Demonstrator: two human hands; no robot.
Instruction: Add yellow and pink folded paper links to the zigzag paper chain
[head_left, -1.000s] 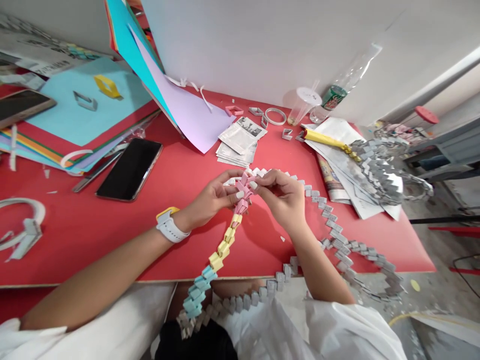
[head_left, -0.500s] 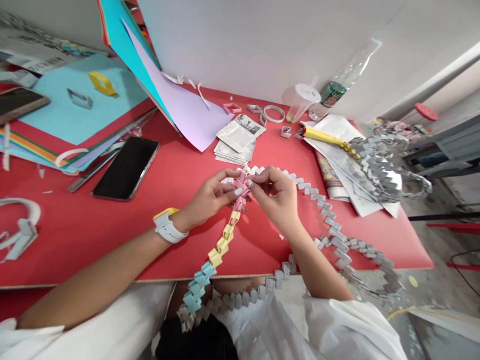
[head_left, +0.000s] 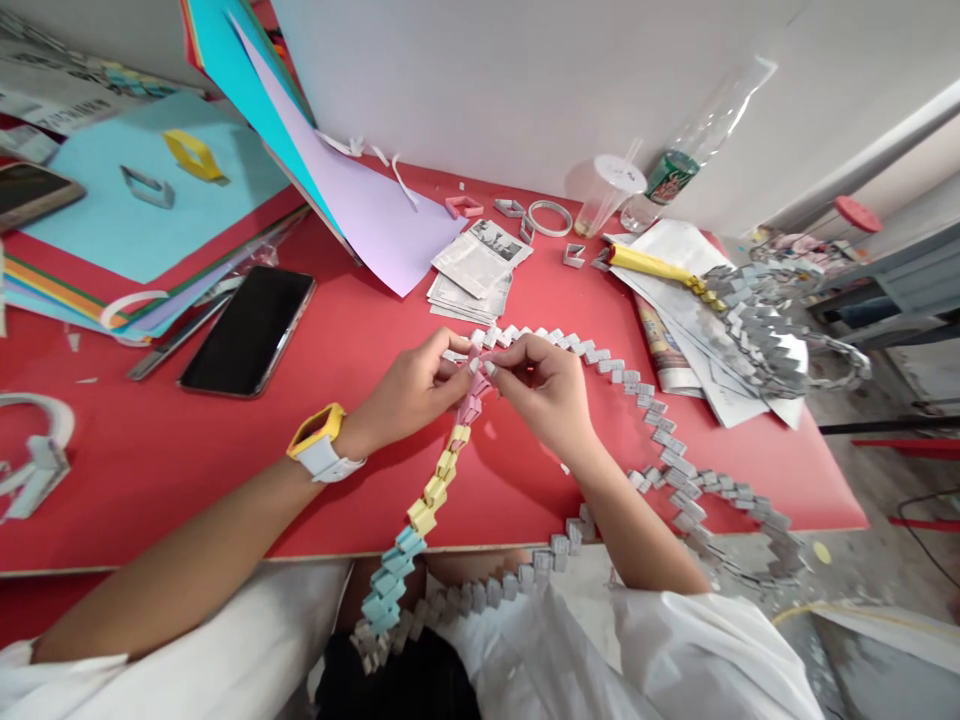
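Observation:
A folded-paper chain point(head_left: 435, 490) runs in zigzag links from my lap up to the table, turning from blue to yellow to pink. Its pink end is pinched between the thumb and fingers of my left hand point(head_left: 420, 385). My right hand point(head_left: 547, 390) closes its thumb and fingertips on the same pink end from the other side; the fingertips hide the exact fold. A grey newsprint stretch of chain point(head_left: 645, 400) curves behind my hands and down the right side of the table. Small stacked newspaper pieces point(head_left: 480, 262) lie just beyond my hands.
A black phone point(head_left: 249, 330), a metal ruler point(head_left: 176, 340) and coloured paper sheets point(head_left: 142, 190) lie at left. Toward the wall stand a lidded plastic cup point(head_left: 611, 190) and a plastic bottle point(head_left: 671, 178). More silver-grey chain point(head_left: 772, 330) rests on papers at right.
Both hands have drawn slightly closer around the pink end, covering more of it. My left wrist has turned, showing more of the yellow watch. The view has shifted a little.

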